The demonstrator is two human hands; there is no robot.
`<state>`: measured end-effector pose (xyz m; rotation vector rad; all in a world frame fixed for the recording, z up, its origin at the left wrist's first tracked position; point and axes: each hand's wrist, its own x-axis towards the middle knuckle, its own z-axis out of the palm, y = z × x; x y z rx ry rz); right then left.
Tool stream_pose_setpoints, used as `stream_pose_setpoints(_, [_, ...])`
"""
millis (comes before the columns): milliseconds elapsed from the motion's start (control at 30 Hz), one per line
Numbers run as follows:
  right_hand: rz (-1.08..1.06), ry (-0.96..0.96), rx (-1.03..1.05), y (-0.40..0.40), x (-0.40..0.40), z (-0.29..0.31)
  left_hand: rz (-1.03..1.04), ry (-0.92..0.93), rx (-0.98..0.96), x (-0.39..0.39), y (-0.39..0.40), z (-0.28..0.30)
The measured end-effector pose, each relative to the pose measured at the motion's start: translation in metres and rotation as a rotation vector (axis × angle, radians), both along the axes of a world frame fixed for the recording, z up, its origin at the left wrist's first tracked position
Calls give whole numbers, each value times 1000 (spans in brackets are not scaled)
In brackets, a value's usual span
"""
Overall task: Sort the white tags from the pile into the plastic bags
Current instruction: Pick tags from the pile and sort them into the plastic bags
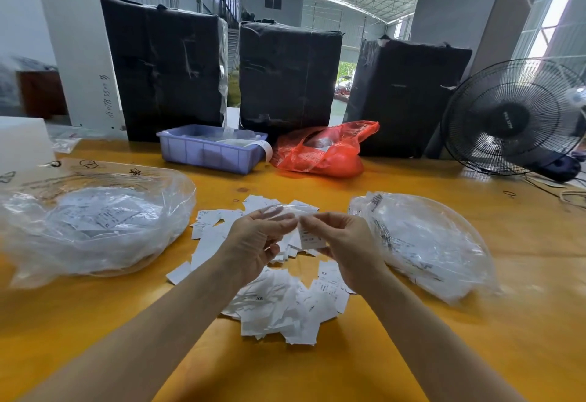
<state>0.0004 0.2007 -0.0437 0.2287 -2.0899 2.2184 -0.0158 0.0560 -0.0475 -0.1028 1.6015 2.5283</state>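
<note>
Both hands raised over loose pile of white paper tags (279, 300) on yellow surface (444, 338): right hand (342, 243) pinches one small printed tag (309, 238), left hand (257, 240) grip loosely curled beside it, contact unclear, presumably reading size before choosing left clear plastic bag (95, 221) or right one (425, 243).

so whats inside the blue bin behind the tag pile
The blue bin holds what looks like clear plastic packets with pale contents, and a white strip curls over its right end. Its front wall hides whatever lies lower down, so the rest cannot be told.
</note>
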Motion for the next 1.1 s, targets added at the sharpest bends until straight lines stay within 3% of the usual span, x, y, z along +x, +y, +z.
stream_pose_setpoints(167, [-116, 293, 464, 14, -3, 3, -221, 96, -313, 4, -8, 5])
stream_pose_setpoints(267, [-74, 357, 631, 16, -3, 4, -204, 159, -467, 5, -9, 1])
stream_pose_setpoints(333, [-41, 314, 558, 16, -4, 3, -183, 179, -439, 5, -8, -2])
stream_pose_setpoints(533, [-50, -113, -148, 28, -10, 7, -111, 96, -321, -2, -11, -5])
stream_pose_setpoints(633, [-54, -182, -309, 28, -11, 7, -92, 99, -325, -1, -11, -6])
stream_pose_setpoints(733, [-65, -179, -306, 28, -13, 5, -54, 98, -299, -2, -10, -7])
stream_pose_setpoints(1000, [-147, 85, 145, 19, -9, 2, 16, 105, -316, -7, -6, -14])
stream_pose_setpoints(1100, [-152, 144, 186, 16, -7, 3, 14, 109, -314, -8, -5, -15])
